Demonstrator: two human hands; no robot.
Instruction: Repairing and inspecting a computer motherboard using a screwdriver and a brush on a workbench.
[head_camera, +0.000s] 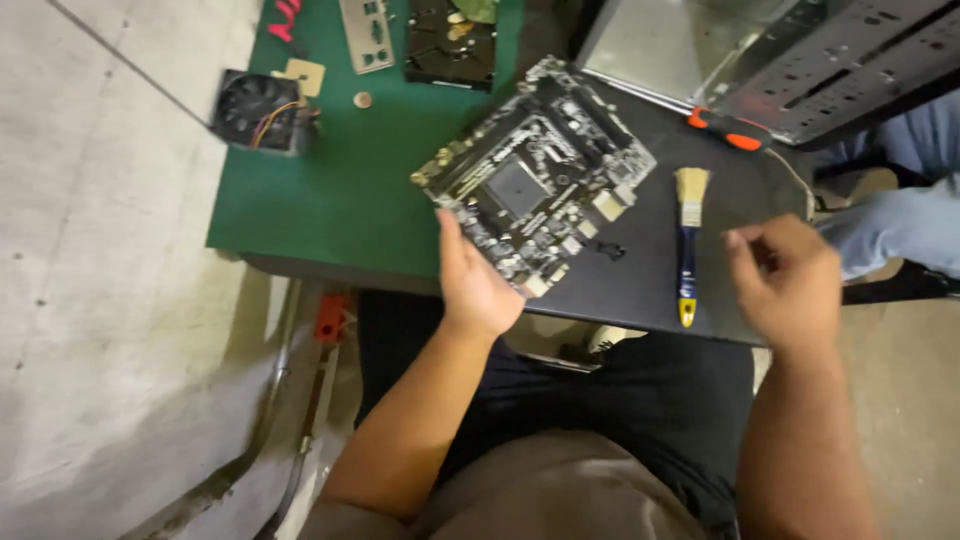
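My left hand (474, 283) grips the near edge of a black computer motherboard (535, 175), which lies tilted across the join of the green mat (330, 190) and the dark panel (640, 275). My right hand (790, 280) hovers over the panel's right edge with fingers loosely curled and nothing in it. A small paintbrush (688, 240) with a blue and yellow handle lies on the panel between my two hands, bristles pointing away from me.
A cooling fan (258, 110) sits at the mat's left edge. A hard drive (450, 45) and a metal port shield (366, 35) lie at the back. An orange-handled screwdriver (728, 130) rests by an open metal computer case (780, 50). Another person's leg (900, 225) is at right.
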